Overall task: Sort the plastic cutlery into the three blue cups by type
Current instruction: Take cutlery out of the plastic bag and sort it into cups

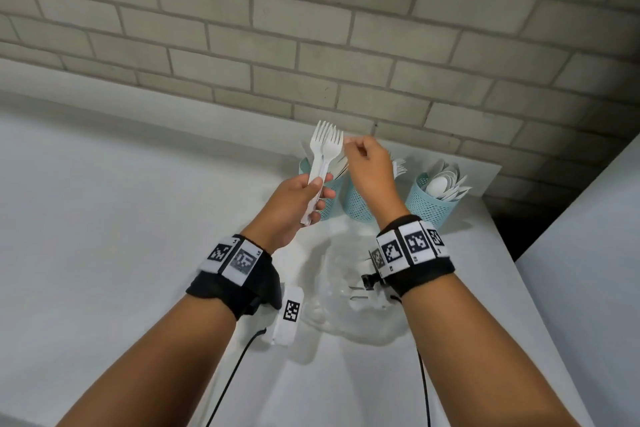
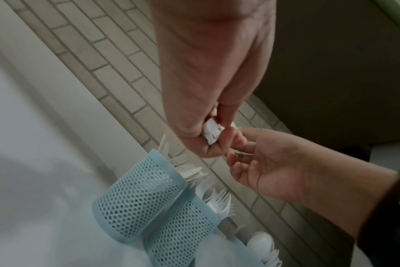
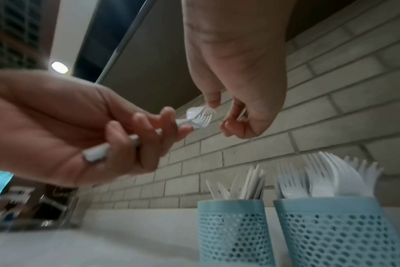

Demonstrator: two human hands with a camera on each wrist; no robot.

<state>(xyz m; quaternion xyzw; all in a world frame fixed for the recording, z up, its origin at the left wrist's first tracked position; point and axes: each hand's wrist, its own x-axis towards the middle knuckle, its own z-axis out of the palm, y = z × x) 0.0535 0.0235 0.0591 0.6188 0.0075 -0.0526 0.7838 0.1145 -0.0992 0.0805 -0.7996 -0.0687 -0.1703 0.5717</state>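
Forks (image 1: 323,152), a small white bunch, stand tines-up in our left hand (image 1: 294,206), whose fingers wrap the handles above the counter (image 1: 104,218). At two o'clock of them, our right hand (image 1: 369,166) hangs with fingertips pinched beside the tines; whether it holds anything we cannot tell. Beyond stand three blue cups (image 1: 427,204) with sorted cutlery.

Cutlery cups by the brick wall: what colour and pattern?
The perforated plastic cups are light blue, with a honeycomb mesh of small holes; clearest in the right wrist view.
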